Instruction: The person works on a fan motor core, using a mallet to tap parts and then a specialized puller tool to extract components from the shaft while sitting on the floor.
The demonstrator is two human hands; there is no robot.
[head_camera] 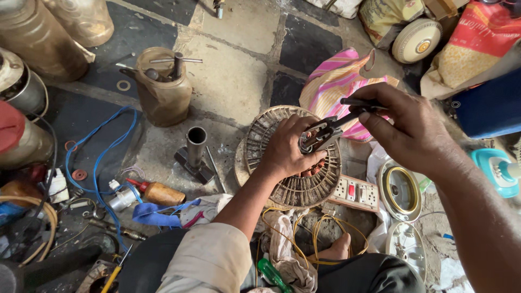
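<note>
- Nearest the lens, a pale sleeve (209, 260) leads up to my left hand (287, 149); its fingers are curled and pressed on the centre of the round slotted motor core (293, 157), which sits on the stone floor (233, 70) between my knees.
- Right hand (410, 127): fingers wrapped tight round the dark handles of the pliers (325, 133), whose head meets the core just beside the left fingertips. Whether the plier head grips anything I cannot tell.
- Risk, as I judge it: a slip of the pliers would drive the head into the left fingers, they lie so close.
- Copper windings (315, 169) show beneath the left palm; hard levering could nick them.
- Yellow wire (304, 239) loops beside a bare foot (339, 249); tugging the core could snag it.
- Switch-and-socket board (355, 193) touches the core's near right edge; a jolt could knock it.
</note>
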